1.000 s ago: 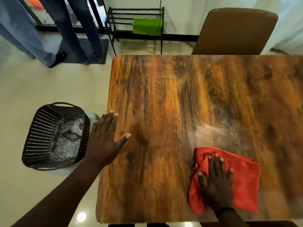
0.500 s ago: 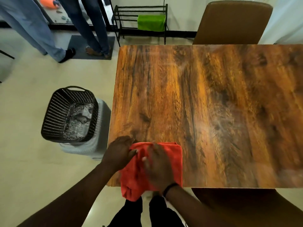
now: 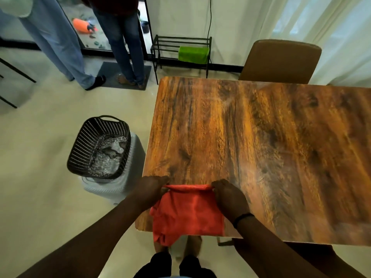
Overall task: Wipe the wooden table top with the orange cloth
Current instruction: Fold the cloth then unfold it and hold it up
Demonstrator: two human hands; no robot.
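We've got the orange cloth at the near-left corner of the wooden table top, lower part draped over the near edge. Left hand and right hand each pinch a far corner, pulling that edge taut; looks like refolding for a fresh wiping face. Black basket sits on the floor just beside the table

Both hands, left hand and right hand, pinch the orange cloth at the counter near edge.
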